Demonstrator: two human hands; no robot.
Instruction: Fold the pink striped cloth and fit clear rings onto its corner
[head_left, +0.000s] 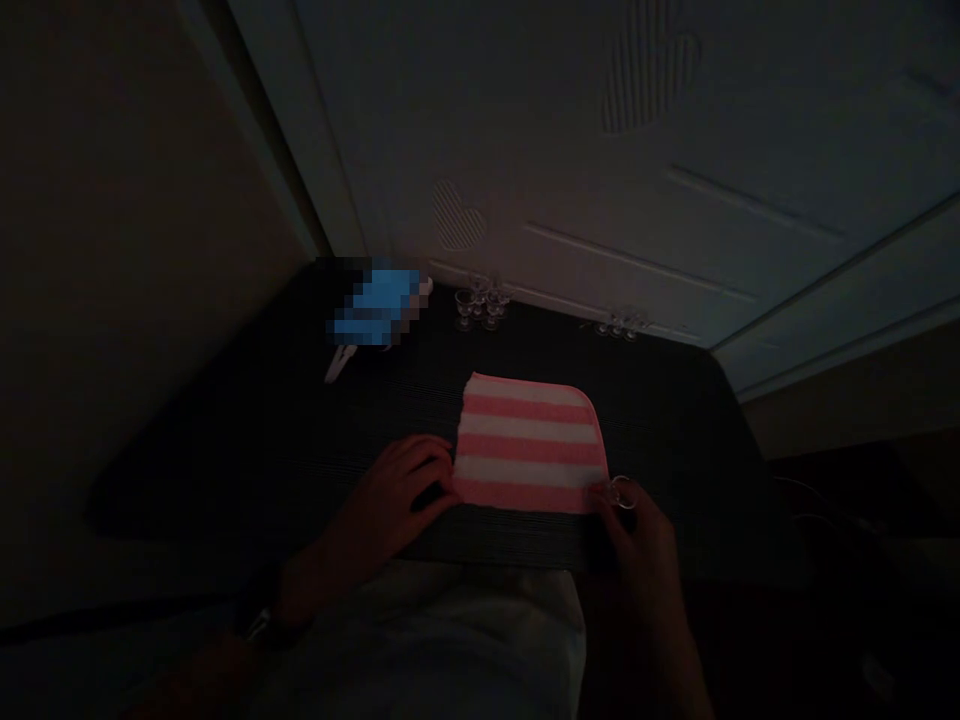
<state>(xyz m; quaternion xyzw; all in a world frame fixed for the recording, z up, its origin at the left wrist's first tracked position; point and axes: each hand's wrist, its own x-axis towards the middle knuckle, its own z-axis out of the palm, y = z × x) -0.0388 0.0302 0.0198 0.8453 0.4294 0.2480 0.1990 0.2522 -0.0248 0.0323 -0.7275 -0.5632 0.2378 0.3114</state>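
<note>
A pink and white striped cloth (pixel 529 442) lies folded flat on a dark table (pixel 300 450) in dim light. My left hand (pixel 401 490) rests at the cloth's near left corner, fingers curled down onto the table edge of the cloth. My right hand (pixel 637 535) is at the near right corner, fingers pinched on the cloth's edge beside a small clear ring-like object (pixel 621 491).
Small clear glass pieces (pixel 482 302) stand at the table's far edge, with more of the glass pieces (pixel 621 323) to the right. A blurred blue item (pixel 377 305) and a white object (pixel 339 364) lie far left. A white panelled door (pixel 637 180) rises behind.
</note>
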